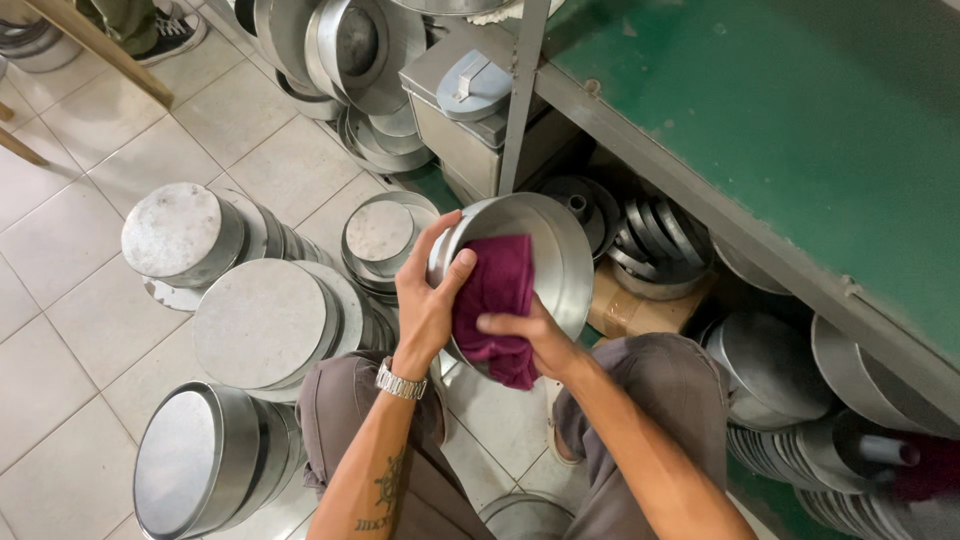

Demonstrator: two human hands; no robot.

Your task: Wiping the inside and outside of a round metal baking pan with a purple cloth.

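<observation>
We grip the round metal cake pan (560,250) by its rim at nine o'clock with our left hand (425,300), fingers closed; our right hand (535,335) presses the maroon cloth (495,300) inside. The tilted pan could slip and clatter onto the stacked pans (260,320).

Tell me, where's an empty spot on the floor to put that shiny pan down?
Bare tiles lie left of the upturned pan stacks, and a small patch shows between the knees. Under the green table, pans crowd everything.
</observation>
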